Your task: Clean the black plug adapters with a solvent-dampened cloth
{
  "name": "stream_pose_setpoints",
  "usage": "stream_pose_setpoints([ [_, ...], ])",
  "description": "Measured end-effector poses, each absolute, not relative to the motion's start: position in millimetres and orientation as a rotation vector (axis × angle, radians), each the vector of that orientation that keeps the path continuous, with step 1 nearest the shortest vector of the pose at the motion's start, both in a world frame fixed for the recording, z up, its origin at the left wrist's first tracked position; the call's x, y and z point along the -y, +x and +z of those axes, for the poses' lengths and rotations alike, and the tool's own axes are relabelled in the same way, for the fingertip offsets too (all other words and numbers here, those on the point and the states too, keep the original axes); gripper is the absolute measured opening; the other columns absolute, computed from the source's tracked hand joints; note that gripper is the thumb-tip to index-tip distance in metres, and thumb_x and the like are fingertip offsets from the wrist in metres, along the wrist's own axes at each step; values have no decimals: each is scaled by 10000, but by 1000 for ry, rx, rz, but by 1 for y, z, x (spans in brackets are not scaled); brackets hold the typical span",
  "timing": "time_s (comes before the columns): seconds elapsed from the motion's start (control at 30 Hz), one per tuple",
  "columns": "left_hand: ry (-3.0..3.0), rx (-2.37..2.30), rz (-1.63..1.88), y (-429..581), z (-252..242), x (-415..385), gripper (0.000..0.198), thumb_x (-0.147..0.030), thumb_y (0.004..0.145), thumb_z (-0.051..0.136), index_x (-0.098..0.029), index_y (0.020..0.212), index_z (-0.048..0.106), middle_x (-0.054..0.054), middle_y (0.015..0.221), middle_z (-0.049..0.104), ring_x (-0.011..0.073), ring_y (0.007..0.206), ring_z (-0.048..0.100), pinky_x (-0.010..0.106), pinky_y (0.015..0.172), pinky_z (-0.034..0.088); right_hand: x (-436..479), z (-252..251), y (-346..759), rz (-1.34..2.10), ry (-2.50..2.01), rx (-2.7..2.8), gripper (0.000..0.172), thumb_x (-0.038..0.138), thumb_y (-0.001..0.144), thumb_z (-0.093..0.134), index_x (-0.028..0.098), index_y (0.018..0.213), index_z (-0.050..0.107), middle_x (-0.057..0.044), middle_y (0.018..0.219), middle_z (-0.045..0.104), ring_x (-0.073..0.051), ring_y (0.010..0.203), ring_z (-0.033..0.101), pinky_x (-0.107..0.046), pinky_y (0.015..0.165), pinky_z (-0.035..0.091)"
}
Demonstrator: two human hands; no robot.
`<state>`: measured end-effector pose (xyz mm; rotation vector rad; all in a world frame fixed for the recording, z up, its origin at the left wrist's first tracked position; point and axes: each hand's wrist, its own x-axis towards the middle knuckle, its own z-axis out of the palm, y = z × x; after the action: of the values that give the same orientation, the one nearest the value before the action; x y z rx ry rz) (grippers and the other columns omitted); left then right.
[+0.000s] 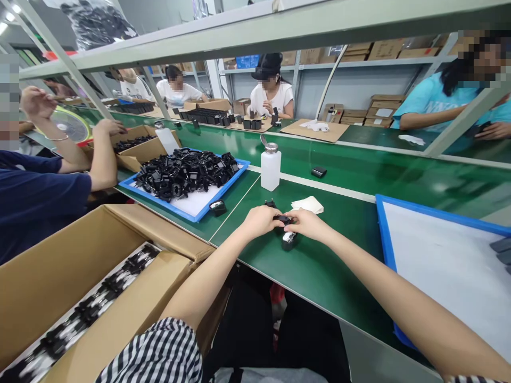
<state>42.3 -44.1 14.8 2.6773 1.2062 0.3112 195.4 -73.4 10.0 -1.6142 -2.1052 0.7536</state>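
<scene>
My left hand [260, 221] and my right hand [306, 223] meet over the green table, both with fingers closed on a small black plastic part [283, 219]. Its exact kind is partly hidden by my fingertips. Right behind my left fingers stands a black plug piece [270, 204] with two pins pointing up. On the table just below my hands sits a black adapter housing [288, 240] with a white inside showing. Beyond my right hand lies a small stack of cream-coloured cloths or papers [308, 205].
A white pump bottle [270, 167] stands behind my hands. To the left are a blue-rimmed tray [195, 217] heaped with black parts, another housing [217, 207] and an open carton [131, 223]. A second blue-rimmed tray [385, 234] lies right. Co-workers sit left and across.
</scene>
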Motion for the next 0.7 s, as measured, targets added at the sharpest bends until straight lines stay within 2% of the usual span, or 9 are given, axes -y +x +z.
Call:
stream_pose_setpoints([
  [0.17,2677,-1226,371,43,10,49,211,-321,712,435,-225,857,555,2,872,589,152,794,521,235,646,400,70,14,194,675,-1632,2163,253,211,595,588,137,836,591,-23,673,560,-147,603,516,-238,539,393],
  [0.33,2727,-1177,424,42,3,47,229,-336,727,410,-196,847,546,28,874,579,155,811,508,241,656,402,63,15,198,746,-1599,2209,227,245,596,586,147,801,592,-4,620,544,-143,579,506,-232,514,378],
  [0.53,2751,-1082,495,41,-4,44,228,-327,742,384,-177,839,526,39,849,575,160,839,489,254,672,401,57,8,204,789,-1518,2225,224,268,610,577,169,810,584,-12,670,548,-155,630,513,-256,572,399],
  [0.7,2717,-1110,597,43,-11,46,247,-332,758,347,-171,851,511,37,869,567,154,827,479,254,673,400,61,5,205,672,-1570,2204,286,268,637,564,163,903,562,-41,723,504,-154,649,504,-276,606,410],
])
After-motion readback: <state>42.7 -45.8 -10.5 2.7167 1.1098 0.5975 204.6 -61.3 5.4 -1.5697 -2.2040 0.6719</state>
